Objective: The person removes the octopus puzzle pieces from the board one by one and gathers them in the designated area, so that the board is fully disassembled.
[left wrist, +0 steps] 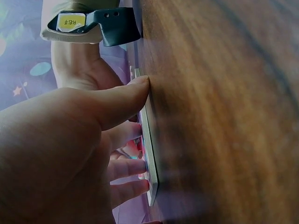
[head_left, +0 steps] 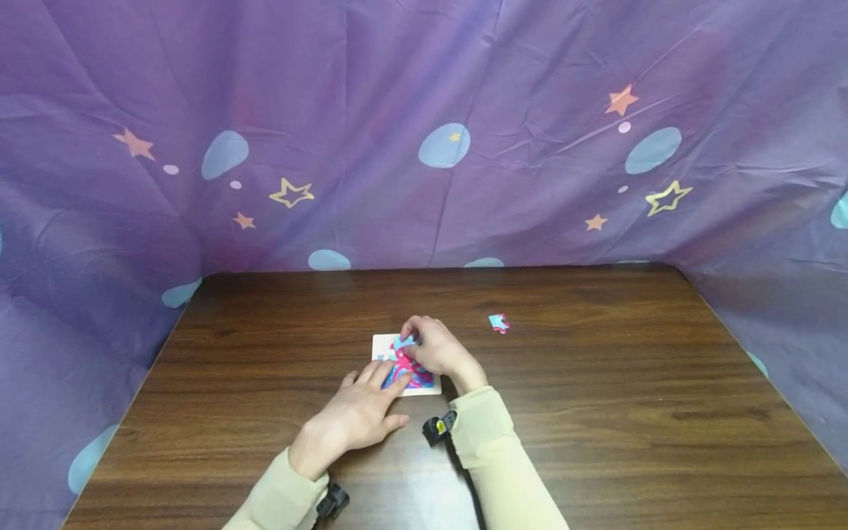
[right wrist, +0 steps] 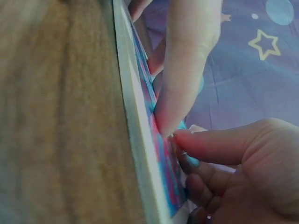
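Observation:
A small white-framed jigsaw puzzle (head_left: 429, 390) with a pink and blue picture lies flat on the wooden table. My left hand (head_left: 358, 412) rests on its left and lower part with the fingers stretched out; in the left wrist view, those fingertips (left wrist: 135, 167) press on the thin board. Bent over the top of the puzzle, my right hand (head_left: 440, 350) pinches a light-blue puzzle piece (head_left: 403, 341) between thumb and fingers. The right wrist view shows the right thumb (right wrist: 210, 144) close to a left-hand finger; much of the piece is hidden there.
Another puzzle piece (head_left: 499, 323), blue and pink, lies on the table (head_left: 629, 412) to the right of the board. A purple curtain (head_left: 371, 88) with stars and spots hangs behind and along both sides. A black cable (head_left: 469, 482) runs beside the right forearm.

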### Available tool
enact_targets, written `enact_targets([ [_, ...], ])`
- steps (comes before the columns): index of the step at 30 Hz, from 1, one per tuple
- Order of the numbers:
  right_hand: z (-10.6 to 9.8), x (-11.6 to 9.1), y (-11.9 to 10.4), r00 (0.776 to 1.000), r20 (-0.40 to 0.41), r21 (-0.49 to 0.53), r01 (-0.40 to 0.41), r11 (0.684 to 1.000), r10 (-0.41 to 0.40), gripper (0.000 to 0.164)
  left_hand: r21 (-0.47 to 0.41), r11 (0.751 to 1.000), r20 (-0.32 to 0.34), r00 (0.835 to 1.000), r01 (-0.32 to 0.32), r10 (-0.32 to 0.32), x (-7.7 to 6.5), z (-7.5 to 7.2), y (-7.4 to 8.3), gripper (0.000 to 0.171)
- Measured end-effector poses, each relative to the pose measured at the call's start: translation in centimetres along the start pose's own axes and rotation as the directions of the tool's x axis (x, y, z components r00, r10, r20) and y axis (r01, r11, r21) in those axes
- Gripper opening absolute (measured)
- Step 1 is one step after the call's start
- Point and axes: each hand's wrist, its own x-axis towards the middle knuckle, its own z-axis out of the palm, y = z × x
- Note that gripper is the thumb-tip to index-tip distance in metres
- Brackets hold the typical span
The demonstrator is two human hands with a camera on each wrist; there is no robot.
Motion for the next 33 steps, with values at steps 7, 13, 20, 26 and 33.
enact_targets([
  [7,-0.1,0.1,0.7,0.999,-0.029,0.216,-0.032,0.976,0.039,0.019,-0.007,1.0,0.028,0.999,0.021,-0.021,0.0,0.0,-0.1,0.063],
  [13,-1.0,-0.2,1.3,0.996,-0.069,0.342,-0.026,0.939,0.052,0.016,-0.024,1.0,0.016,1.0,0.021,-0.02,-0.1,0.1,-0.1,0.064],
  [20,-2.5,-0.5,2.0,0.989,-0.121,0.392,-0.033,0.92,0.087,0.016,-0.048,0.999,0.007,1.0,0.021,-0.021,-0.2,0.1,-0.1,0.063],
  [26,-4.6,-0.9,2.8,0.98,-0.167,0.51,-0.005,0.86,0.105,0.016,-0.041,0.999,0.01,1.0,0.021,-0.02,-0.1,0.0,0.0,0.063],
  [33,-8.3,-2.3,4.6,0.964,-0.227,0.611,0.028,0.791,0.14,0.02,-0.04,0.999,0.02,0.999,0.027,-0.026,-0.1,-0.1,0.1,0.063],
])
